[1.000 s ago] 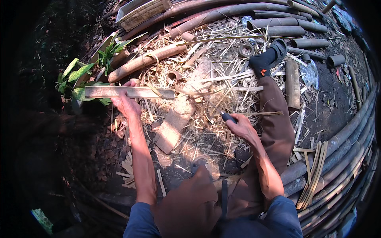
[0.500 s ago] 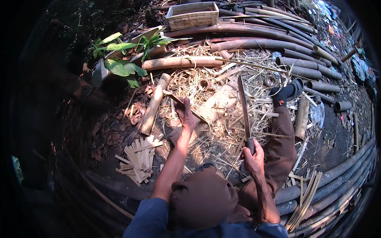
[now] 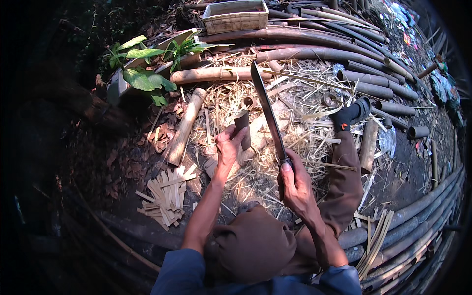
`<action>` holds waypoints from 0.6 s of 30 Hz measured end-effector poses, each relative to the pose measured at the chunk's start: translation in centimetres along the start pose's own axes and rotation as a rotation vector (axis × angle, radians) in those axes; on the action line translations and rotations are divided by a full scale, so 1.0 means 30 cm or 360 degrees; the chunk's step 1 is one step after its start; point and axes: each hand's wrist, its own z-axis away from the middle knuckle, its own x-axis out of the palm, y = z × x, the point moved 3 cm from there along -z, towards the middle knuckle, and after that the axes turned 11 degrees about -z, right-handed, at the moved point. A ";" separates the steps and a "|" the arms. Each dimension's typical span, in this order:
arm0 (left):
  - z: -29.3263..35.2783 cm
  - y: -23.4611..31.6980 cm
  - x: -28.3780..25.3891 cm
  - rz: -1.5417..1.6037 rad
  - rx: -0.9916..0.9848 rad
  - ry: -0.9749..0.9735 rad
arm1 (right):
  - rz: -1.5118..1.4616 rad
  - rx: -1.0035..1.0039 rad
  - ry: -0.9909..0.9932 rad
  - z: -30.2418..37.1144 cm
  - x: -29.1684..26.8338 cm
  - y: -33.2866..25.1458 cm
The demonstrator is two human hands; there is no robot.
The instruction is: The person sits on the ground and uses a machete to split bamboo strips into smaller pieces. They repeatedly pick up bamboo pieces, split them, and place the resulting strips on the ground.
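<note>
My left hand (image 3: pixel 227 146) grips a short upright section of bamboo tube (image 3: pixel 242 129) standing on the straw-strewn ground. My right hand (image 3: pixel 293 183) is closed on the handle of a long machete (image 3: pixel 268 111), whose blade points up and away, just right of the tube. My right leg in brown trousers stretches forward to a dark shoe (image 3: pixel 353 113). A knee in brown cloth fills the lower middle.
A pile of split bamboo slats (image 3: pixel 166 196) lies at lower left. A bamboo log (image 3: pixel 184 129) lies left of the tube. Long bamboo poles (image 3: pixel 314 51) line the far side and right. A woven basket (image 3: pixel 235 15) sits at the top, green plants (image 3: pixel 140 73) at upper left.
My left hand let go of the long bamboo piece at far left and now holds a short tube upright. My right hand has raised the machete beside it. The view shifted.
</note>
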 end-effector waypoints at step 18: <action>0.086 0.086 -0.024 0.0011 0.0160 -0.0276 | -0.0847 0.0626 -0.0249 -0.025 0.078 -0.004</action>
